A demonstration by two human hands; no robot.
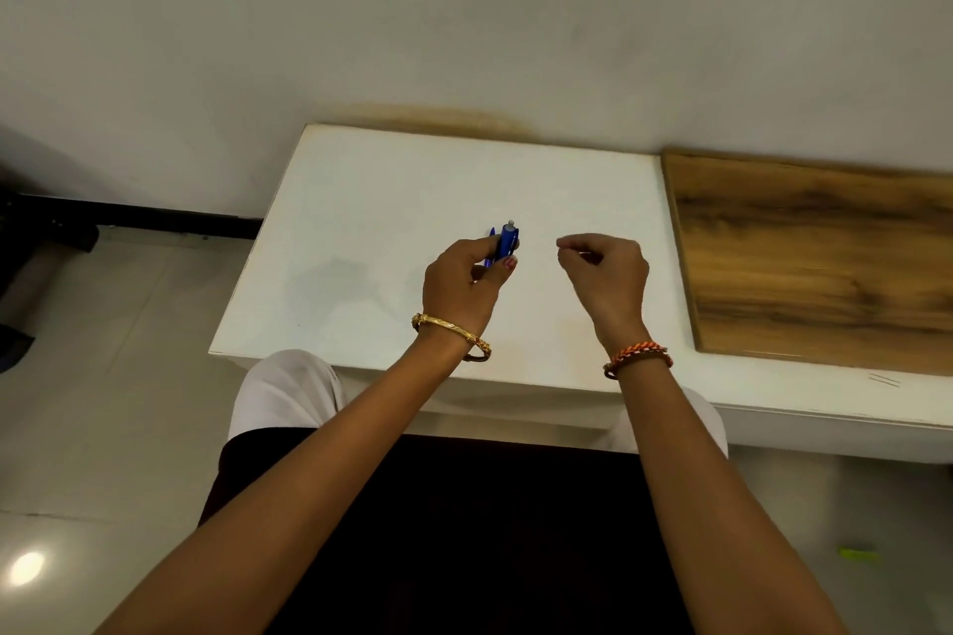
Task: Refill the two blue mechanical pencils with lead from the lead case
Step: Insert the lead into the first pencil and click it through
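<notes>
My left hand (461, 281) grips a blue mechanical pencil (506, 242) above the white table (361, 222). The pencil stands nearly upright, and its grey push-button end points up and away from me. A second blue piece shows just left of it, behind my fingers; I cannot tell whether that is the other pencil or a clip. My right hand (606, 273) hovers a short way to the right with its fingers curled and the fingertips pinched together. Whatever it pinches is too thin to make out. The lead case is not in sight.
A wood-grain board (815, 253) lies on the table's right part, against the wall. Tiled floor lies to the left, with dark objects (31, 242) at the far left edge. My lap in dark cloth fills the bottom.
</notes>
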